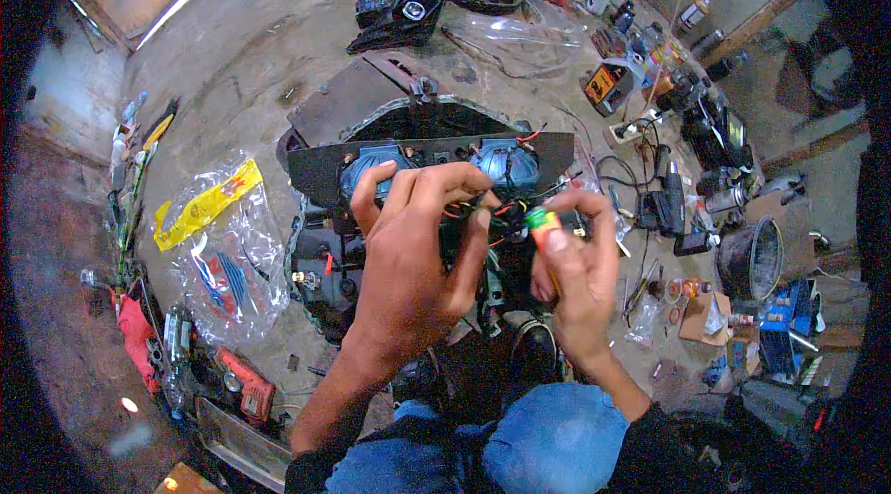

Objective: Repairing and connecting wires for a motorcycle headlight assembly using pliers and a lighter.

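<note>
My left hand is over a black panel, its thumb and forefinger closed on thin dark wires. In my right hand a small stick-shaped tool with a green and orange end is gripped between thumb and fingers. That end is close to the wires; the fingers hide the rest, so its exact kind is unclear. Two ribbed, blue-backed round units sit in the panel, the left one partly behind my fingers. Beneath is an open black housing with a jagged rim, standing on the floor in front of my shoes.
To the left lie a clear plastic bag with a yellow strip and a red power tool. Ahead is a black lamp unit. Along the right are bottles, cables, a heat gun, a round metal container and a blue box.
</note>
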Demonstrator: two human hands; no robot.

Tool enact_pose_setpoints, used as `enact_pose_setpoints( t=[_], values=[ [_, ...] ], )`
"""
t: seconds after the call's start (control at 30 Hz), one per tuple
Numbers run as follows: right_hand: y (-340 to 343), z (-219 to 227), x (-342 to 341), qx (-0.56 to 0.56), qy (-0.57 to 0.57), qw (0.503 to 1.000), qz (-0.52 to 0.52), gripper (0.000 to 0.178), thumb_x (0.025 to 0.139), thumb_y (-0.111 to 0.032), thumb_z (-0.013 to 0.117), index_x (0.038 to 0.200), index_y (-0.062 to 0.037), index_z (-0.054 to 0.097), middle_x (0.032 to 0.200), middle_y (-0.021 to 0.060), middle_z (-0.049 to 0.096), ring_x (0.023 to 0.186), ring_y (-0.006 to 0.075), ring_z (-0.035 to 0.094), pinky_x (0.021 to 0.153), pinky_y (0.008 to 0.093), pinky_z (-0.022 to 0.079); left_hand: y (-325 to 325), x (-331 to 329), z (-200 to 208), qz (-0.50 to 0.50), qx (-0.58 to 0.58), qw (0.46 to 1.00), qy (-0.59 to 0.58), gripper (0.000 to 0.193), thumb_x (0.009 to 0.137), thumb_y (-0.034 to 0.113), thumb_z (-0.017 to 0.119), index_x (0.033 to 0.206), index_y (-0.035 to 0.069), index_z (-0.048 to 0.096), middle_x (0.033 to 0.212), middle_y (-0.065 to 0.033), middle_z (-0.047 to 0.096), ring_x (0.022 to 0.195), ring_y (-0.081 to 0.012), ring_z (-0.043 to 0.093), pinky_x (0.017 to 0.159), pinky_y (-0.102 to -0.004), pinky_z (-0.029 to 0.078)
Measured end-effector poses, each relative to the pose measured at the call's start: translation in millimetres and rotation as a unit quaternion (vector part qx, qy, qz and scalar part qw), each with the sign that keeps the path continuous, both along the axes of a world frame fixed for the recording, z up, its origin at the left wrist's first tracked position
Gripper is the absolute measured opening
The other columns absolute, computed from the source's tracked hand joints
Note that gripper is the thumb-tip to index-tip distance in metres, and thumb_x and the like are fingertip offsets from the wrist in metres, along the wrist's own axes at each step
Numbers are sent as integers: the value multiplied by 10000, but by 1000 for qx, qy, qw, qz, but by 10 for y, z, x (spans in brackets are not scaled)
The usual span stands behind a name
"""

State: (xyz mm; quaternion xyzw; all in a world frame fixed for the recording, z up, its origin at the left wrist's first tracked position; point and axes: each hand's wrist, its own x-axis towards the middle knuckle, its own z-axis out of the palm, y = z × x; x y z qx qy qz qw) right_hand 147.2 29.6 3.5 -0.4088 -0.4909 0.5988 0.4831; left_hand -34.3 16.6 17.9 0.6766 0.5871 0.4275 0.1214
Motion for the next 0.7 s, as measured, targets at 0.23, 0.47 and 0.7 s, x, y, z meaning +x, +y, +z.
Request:
enact_pose_setpoints(
  t=[0.23, 0.47, 0.7],
  values=[
    [295, 296, 286, 277, -253, 927, -10, 326, 1019, -122, 628, 1330, -23, 629, 1014, 95, 662, 846, 177, 631, 769, 320, 533, 9, -18, -27, -7, 7, 1000, -6, 277, 924, 60, 717, 1191, 83, 647, 1120, -10, 745, 1150, -217, 683, 1211, -479, 232],
    [566, 476, 230, 435, -423, 791, 72, 376, 760, -62, 822, 1128, -67, 743, 867, 91, 569, 795, 247, 599, 694, 352, 486, 7, 4, -32, -14, 5, 999, -35, 281, 923, 69, 720, 1194, 81, 649, 1123, -42, 729, 1096, -222, 717, 1220, -488, 206],
    [692, 587, 204, 523, -476, 693, 140, 441, 712, -184, 857, 1127, -107, 730, 888, 90, 539, 798, 313, 574, 691, 422, 448, -3, 4, -58, -4, 13, 1000, -23, 293, 924, 90, 733, 1206, 81, 651, 1143, -51, 723, 1087, -219, 721, 1223, -487, 208]
  ],
)
